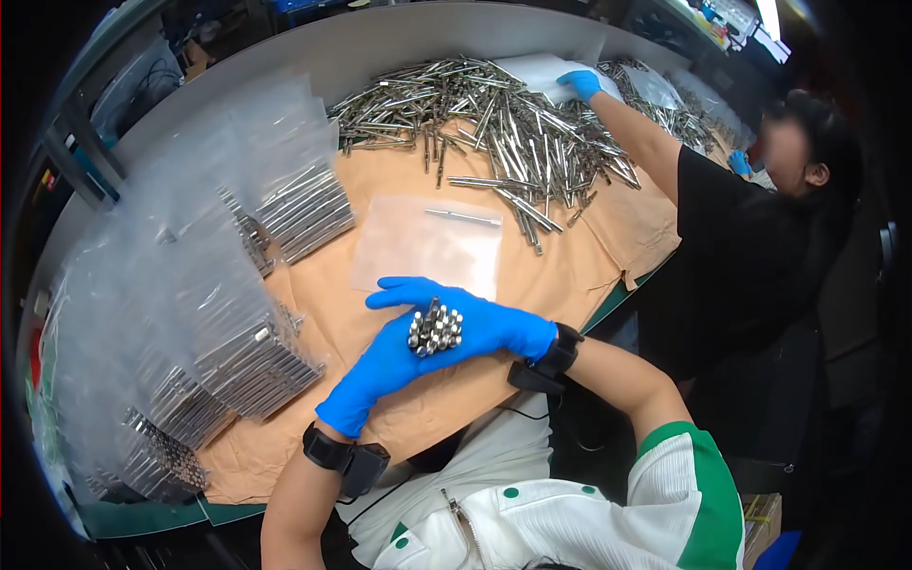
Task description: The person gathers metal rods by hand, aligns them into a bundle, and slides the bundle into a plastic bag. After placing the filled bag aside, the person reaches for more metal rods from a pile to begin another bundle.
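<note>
Both of my hands wear blue gloves and meet over the near part of the table. My left hand (pixel 380 370) and my right hand (pixel 489 328) are closed round one bundle of slim metal rods (pixel 437 328). The rods' round ends point up toward me; their lengths are hidden by the gloves. Some fingers stretch out to the left above the bundle. Just beyond my hands lies a flat clear plastic bag (pixel 404 237). A single metal rod (pixel 463 217) rests on its far right part.
A large heap of loose metal rods (pixel 532 142) spreads along the far side. Bagged stacks of rods (pixel 304 214) line the left. Brown paper (pixel 313 294) covers the table. At the right, a person in black reaches a gloved hand (pixel 581 84) onto a white sheet by the heap.
</note>
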Available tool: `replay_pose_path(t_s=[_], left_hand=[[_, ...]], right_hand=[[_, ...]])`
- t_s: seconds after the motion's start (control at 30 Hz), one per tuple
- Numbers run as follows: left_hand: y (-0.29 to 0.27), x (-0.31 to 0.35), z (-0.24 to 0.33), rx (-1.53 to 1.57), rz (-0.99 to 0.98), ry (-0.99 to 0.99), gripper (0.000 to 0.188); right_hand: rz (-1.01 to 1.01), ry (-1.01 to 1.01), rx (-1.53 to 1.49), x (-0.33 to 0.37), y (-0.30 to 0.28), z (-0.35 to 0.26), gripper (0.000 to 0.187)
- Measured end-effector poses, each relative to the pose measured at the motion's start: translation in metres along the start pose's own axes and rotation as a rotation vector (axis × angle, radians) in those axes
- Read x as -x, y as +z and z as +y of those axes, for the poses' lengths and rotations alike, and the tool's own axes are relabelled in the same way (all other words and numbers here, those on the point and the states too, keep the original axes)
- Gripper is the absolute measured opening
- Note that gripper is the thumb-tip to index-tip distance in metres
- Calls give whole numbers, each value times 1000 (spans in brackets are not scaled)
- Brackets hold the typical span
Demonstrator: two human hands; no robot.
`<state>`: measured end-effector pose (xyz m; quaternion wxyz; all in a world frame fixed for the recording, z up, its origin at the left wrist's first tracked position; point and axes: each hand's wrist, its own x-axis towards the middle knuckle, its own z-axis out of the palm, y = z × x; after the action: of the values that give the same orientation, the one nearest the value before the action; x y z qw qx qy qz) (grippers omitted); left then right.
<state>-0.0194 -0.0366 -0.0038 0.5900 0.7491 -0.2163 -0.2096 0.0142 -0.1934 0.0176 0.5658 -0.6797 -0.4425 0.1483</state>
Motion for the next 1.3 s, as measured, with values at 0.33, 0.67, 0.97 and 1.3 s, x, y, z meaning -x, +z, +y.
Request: replay_pose_path(t_s=[0.33, 0.67, 0.97, 1.3], left_hand=[[-9, 0, -37, -513, 209, 338, 60], [-7, 0, -16, -720, 153, 322, 62], [21, -13, 18, -660, 347, 304, 40], [35, -86, 11, -1094, 316, 139, 29]], right_hand=[[277, -65, 227, 12, 39, 18, 52], [849, 246, -662, 14, 3, 12, 32], [994, 135, -89, 84, -46, 10, 30], [1007, 247, -152, 81, -41, 17, 37]])
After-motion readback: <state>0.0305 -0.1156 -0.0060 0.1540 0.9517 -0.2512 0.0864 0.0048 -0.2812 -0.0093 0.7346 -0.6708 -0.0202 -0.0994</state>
